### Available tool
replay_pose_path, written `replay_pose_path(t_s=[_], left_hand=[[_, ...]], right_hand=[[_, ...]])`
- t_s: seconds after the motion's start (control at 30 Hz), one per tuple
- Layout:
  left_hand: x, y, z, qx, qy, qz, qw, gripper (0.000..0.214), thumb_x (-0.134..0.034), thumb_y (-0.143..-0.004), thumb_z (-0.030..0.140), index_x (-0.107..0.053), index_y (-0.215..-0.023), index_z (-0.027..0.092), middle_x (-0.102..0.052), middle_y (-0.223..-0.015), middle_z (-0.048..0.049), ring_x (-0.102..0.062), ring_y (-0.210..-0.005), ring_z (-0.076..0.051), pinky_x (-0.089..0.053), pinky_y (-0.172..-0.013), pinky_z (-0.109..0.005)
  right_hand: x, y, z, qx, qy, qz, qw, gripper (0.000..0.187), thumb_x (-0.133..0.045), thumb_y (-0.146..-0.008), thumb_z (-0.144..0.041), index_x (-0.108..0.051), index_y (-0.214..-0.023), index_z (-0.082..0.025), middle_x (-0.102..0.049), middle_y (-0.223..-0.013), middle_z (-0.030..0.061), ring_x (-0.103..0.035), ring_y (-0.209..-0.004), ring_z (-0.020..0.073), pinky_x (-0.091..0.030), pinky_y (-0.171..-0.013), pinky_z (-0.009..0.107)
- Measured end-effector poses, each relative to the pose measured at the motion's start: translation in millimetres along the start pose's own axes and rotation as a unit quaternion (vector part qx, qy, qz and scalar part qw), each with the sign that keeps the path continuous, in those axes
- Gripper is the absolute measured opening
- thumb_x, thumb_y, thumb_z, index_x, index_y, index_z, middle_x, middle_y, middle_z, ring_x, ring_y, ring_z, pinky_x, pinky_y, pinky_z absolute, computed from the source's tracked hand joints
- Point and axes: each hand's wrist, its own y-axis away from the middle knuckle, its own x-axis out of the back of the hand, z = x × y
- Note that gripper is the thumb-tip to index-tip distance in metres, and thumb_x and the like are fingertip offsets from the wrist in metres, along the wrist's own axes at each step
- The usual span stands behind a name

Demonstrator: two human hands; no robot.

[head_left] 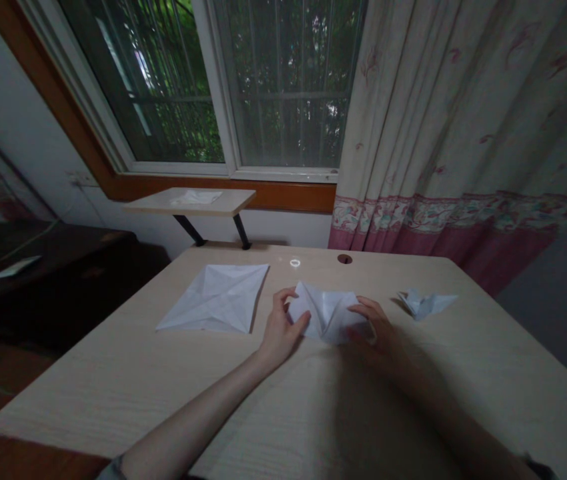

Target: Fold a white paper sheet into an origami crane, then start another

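A partly folded sheet of white paper (331,310) lies near the middle of the desk, its centre creased inward in a V shape. My left hand (284,327) grips its left edge between thumb and fingers. On the right side, my right hand (376,330) holds the other edge, thumb low and fingers at the top corner; shadow dims part of it. Left of the hands rests a flat white sheet (218,297) with crossing creases. To the right sits a small folded paper figure (424,303) with pointed ends.
The pale wooden desk (163,387) has a round cable hole (345,259) near its back edge. At the back left a small raised shelf (163,201) bears another white paper (197,197). Behind are a window and a curtain (413,220). A dark low table (63,267) stands at left.
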Motion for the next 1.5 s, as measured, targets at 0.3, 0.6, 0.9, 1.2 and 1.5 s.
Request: replay_pose_path(t_s=[0.3, 0.6, 0.9, 1.2, 1.5], left_hand=[[2.0, -1.1, -2.5, 0.052, -0.006, -0.014, 0.999, 0.038, -0.065, -0.085, 0.029, -0.042, -0.115, 0.023, -0.058, -0.109, -0.0048, -0.063, -0.081, -0.017, -0.049, -0.065, -0.027], [1.9, -1.2, -3.8, 0.032, -0.016, -0.012, 0.999, 0.039, -0.066, -0.087, 0.028, -0.045, -0.119, 0.021, -0.057, -0.111, -0.0060, -0.062, -0.083, -0.018, -0.050, -0.072, -0.030], [-0.1, -1.1, 6.6, -0.033, -0.002, -0.035, 0.999, 0.029, -0.067, -0.084, 0.020, -0.054, -0.110, 0.021, -0.060, -0.113, -0.0067, -0.060, -0.107, -0.024, -0.048, -0.098, -0.039], [2.5, -1.0, 13.2, -0.075, -0.046, -0.106, 0.990, 0.018, -0.059, -0.096, 0.028, -0.067, -0.111, 0.023, -0.058, -0.123, -0.0088, -0.057, -0.119, -0.026, -0.045, -0.107, -0.043], [2.5, 3.1, 9.4, -0.065, -0.053, -0.133, 0.987, 0.030, -0.054, -0.100, 0.030, -0.069, -0.126, 0.029, -0.053, -0.134, -0.0084, -0.056, -0.124, -0.026, -0.051, -0.104, -0.041]], right_hand=[[-2.0, 0.6, 2.9, 0.003, 0.017, -0.064, 0.998, 0.062, -0.063, -0.091, -0.041, -0.038, -0.147, -0.028, -0.045, -0.146, 0.0168, -0.049, -0.136, 0.0360, -0.051, -0.104, 0.052], [-6.6, 0.9, 2.6, -0.032, 0.033, -0.024, 0.999, 0.066, -0.065, -0.090, -0.041, -0.037, -0.150, -0.032, -0.041, -0.143, 0.0151, -0.051, -0.131, 0.0369, -0.052, -0.102, 0.055], [-10.2, -4.0, 1.0, -0.102, 0.015, 0.052, 0.993, 0.077, -0.070, -0.085, -0.042, -0.034, -0.151, -0.026, -0.052, -0.132, 0.0165, -0.056, -0.122, 0.0380, -0.052, -0.101, 0.056], [-9.7, -0.6, 3.0, -0.048, -0.023, 0.062, 0.997, 0.031, -0.062, -0.093, -0.031, -0.052, -0.122, -0.028, -0.057, -0.123, 0.0111, -0.060, -0.115, 0.0294, -0.054, -0.095, 0.051], [-0.6, -2.7, -7.8, -0.016, 0.000, -0.002, 1.000, 0.045, -0.056, -0.097, -0.027, -0.050, -0.142, -0.034, -0.057, -0.138, 0.0101, -0.058, -0.127, 0.0294, -0.054, -0.102, 0.050]])
